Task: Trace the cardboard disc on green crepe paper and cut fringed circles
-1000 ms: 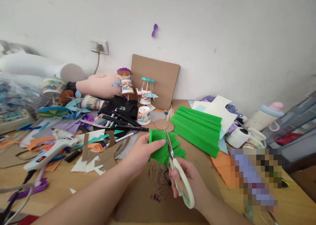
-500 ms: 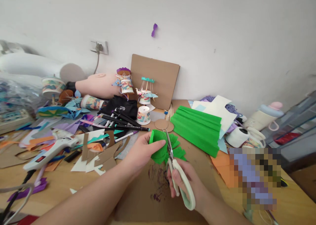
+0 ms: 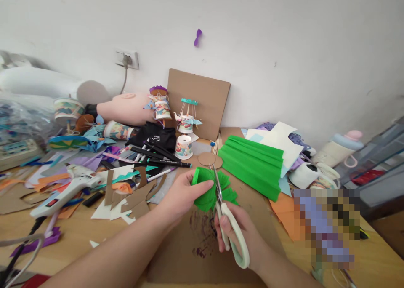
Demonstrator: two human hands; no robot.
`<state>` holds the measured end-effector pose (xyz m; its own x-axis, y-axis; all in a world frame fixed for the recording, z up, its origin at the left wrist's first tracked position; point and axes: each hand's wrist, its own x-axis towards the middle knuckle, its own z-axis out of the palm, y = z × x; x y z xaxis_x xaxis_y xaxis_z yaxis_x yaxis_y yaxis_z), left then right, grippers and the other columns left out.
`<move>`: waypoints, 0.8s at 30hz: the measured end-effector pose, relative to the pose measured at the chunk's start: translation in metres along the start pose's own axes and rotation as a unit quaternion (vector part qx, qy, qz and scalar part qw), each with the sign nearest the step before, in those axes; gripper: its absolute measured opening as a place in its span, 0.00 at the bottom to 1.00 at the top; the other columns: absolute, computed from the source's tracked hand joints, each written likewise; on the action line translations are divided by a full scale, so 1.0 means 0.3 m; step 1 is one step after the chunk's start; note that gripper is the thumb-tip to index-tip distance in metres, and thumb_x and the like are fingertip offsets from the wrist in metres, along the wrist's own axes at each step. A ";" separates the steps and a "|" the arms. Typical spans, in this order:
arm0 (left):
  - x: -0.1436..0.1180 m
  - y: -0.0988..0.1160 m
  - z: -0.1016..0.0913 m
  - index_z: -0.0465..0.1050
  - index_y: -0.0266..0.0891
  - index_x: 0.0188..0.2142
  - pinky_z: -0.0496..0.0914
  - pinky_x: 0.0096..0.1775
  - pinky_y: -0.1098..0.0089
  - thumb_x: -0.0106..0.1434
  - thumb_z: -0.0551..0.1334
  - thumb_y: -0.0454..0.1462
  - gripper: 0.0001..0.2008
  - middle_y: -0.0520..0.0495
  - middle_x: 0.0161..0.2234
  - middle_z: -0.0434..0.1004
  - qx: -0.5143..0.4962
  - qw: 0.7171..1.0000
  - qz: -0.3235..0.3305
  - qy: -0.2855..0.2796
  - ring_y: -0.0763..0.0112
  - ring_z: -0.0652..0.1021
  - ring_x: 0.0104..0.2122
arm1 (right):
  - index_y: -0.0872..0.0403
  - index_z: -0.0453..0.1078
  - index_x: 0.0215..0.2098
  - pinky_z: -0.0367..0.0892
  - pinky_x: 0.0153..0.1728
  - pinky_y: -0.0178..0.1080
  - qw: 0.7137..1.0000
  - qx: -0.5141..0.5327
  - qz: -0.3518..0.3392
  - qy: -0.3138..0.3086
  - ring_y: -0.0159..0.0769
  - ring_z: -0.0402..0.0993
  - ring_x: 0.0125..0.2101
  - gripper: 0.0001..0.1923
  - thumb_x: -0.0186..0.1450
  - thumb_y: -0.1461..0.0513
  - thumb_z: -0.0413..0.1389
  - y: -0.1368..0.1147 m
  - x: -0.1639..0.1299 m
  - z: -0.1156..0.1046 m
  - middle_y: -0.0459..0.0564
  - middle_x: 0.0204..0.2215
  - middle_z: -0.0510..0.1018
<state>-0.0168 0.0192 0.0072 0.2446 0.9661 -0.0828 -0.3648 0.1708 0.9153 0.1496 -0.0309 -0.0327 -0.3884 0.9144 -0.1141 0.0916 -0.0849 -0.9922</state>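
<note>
- A printed paper cup (image 3: 183, 147) stands upright behind my work, just in front of the leaning cardboard sheet (image 3: 202, 100); I cannot see what is in it. Another printed cup (image 3: 117, 131) lies on its side farther left.
- Both my forearms come in from the bottom edge and meet over the brown cardboard mat (image 3: 202, 246) on the wooden table (image 3: 375, 260).
- My left hand (image 3: 183, 195) is closed on the green paper piece (image 3: 208, 189), thumb on top, fingers under it, holding it just above the mat.
- My right hand (image 3: 241, 231) grips the pale-handled scissors (image 3: 229, 225), fingers through the loops, blades pointing away from me and set into the green paper's fringed edge; the blades look nearly together.
- A pleated green paper sheet (image 3: 252, 164) lies just beyond to the right; a glue gun (image 3: 63, 193) lies well off to the left among scraps.
</note>
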 end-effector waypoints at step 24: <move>0.000 0.020 -0.005 0.78 0.36 0.30 0.66 0.22 0.74 0.49 0.71 0.42 0.12 0.52 0.21 0.76 0.024 0.999 0.012 0.020 0.74 0.71 0.19 | 0.52 0.58 0.25 0.52 0.10 0.27 0.999 0.006 0.038 0.015 0.24 0.60 0.09 0.31 0.54 0.34 0.54 -0.021 0.005 0.010 0.35 0.11 0.60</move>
<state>-0.0202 0.0205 0.0120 0.2007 0.9768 -0.0750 -0.3265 0.1388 0.9349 0.1458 -0.0301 -0.0266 -0.3522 0.9169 -0.1878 0.1090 -0.1591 -0.9812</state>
